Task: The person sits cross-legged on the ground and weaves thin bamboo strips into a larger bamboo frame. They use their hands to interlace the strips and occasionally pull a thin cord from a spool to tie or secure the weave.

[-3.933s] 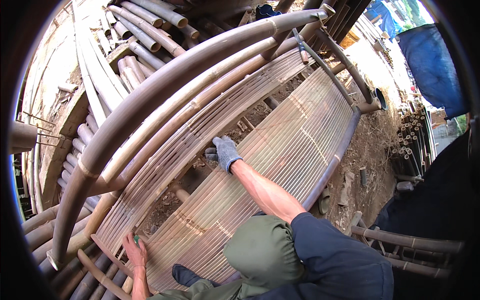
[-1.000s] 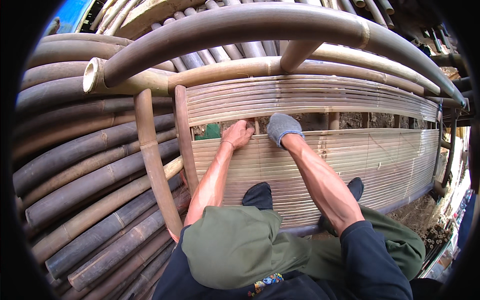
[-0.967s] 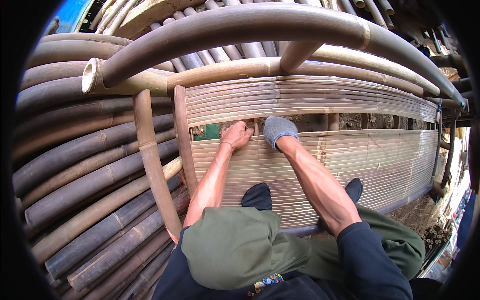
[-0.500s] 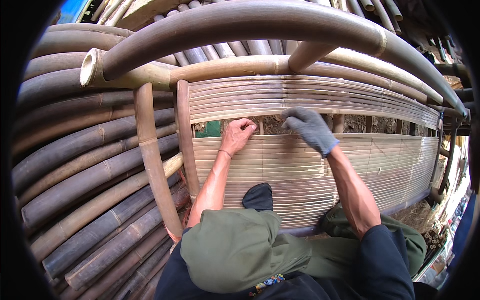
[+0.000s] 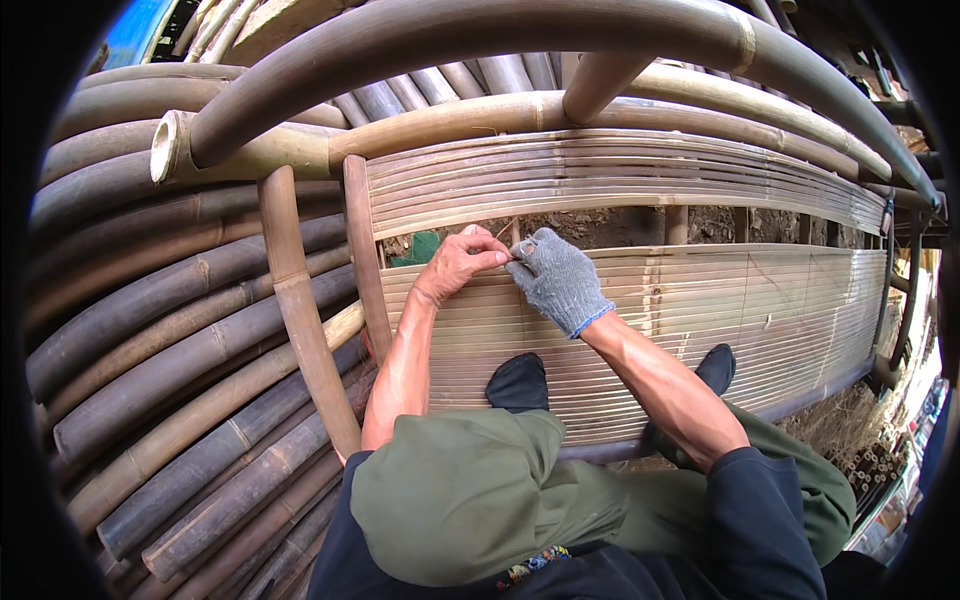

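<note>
My bare left hand (image 5: 462,262) is closed in a pinch at the edge of a bamboo slat panel (image 5: 610,300). A thin reddish string (image 5: 503,233) shows at its fingertips. My right hand (image 5: 560,280), in a grey knitted glove with a blue cuff, is also closed, and its fingertips meet those of the left. What the gloved fingers grip is too small to make out. Both hands are over the gap between this panel and a second slat panel (image 5: 600,175) beyond it. A short upright bamboo piece shows in the gap by my fingertips.
A thick curved bamboo pole (image 5: 450,45) arches across the far side of the frame. Two bamboo posts (image 5: 290,285) stand left of the panels. Stacked dark bamboo poles (image 5: 190,350) fill the left side. My dark-covered feet (image 5: 518,382) rest on the near panel.
My gloved right hand has moved left and its fingertips have come together with those of my left hand. My left hand has stayed near the same edge. The view has shifted slightly.
</note>
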Motion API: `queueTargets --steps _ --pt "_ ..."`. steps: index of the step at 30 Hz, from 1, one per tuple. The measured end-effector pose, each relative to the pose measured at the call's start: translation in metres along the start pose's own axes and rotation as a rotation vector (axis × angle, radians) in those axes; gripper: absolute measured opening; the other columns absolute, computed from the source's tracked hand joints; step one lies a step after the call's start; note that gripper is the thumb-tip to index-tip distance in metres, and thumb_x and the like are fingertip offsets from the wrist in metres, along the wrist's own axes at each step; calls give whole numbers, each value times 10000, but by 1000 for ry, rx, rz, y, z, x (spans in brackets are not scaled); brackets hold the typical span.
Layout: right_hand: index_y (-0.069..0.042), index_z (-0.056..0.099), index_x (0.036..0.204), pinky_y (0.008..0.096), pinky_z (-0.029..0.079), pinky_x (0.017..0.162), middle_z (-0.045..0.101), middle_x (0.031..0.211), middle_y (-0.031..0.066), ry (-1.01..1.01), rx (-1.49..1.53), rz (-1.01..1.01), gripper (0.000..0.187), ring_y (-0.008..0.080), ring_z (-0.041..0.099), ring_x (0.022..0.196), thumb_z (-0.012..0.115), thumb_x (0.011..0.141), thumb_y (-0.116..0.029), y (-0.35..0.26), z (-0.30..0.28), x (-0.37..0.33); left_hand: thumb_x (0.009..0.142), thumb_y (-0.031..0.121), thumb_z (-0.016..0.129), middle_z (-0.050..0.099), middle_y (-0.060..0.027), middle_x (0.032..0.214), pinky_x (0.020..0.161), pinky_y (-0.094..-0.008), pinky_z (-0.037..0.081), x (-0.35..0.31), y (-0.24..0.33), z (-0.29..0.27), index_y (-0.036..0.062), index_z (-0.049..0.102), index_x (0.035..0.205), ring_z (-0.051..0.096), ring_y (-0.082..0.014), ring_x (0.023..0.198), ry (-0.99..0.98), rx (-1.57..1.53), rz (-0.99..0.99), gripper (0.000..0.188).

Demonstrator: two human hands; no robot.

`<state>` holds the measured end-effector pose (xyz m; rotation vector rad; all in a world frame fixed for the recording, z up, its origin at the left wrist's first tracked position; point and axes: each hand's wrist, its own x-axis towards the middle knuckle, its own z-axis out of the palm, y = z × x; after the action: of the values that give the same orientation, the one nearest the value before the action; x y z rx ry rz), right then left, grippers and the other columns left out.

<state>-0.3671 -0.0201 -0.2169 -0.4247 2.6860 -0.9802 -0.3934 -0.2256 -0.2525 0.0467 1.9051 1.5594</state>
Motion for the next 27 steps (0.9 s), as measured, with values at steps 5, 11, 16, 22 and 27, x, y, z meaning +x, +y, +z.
queueTargets --steps 5,11,16,22,27 --pt "-88 662 756 459 519 570 636 750 140 -436 -120 -413 135 362 652 689 631 816 -205 20 -57 -67 865 310 714 608 -54 929 836 -301 446 1 -1 0 62 718 1065 553 -166 896 11 27 26 318" --pt "-116 753 1055 474 550 795 734 1043 110 -1465 -568 -131 262 319 700 996 585 883 -219 41 -125 -184 931 306 602 575 -86 863 844 -363 453 5 -14 7 74 694 999 554 -247 891 83 361 -6 258" --pt "48 496 1245 445 524 485 691 792 178 -699 -672 171 439 360 687 600 589 850 -120 37 -118 -109 941 309 607 587 -73 911 832 -415 407 -1 -27 30 94 713 947 540 -295 919 257 740 173 239" --pt "-49 647 906 440 525 700 618 884 153 -174 -416 -23 241 324 638 827 670 831 -278 21 -43 -34 947 340 568 587 -72 907 867 -466 319 0 -24 37 131 715 879 534 -285 975 257 792 26 264" --pt "-51 680 838 442 521 668 640 885 162 -1 -510 84 218 323 652 776 649 833 -267 10 20 -28 992 398 476 649 -125 942 850 -473 332 8 -19 28 110 706 957 580 -345 1006 95 780 -108 369"
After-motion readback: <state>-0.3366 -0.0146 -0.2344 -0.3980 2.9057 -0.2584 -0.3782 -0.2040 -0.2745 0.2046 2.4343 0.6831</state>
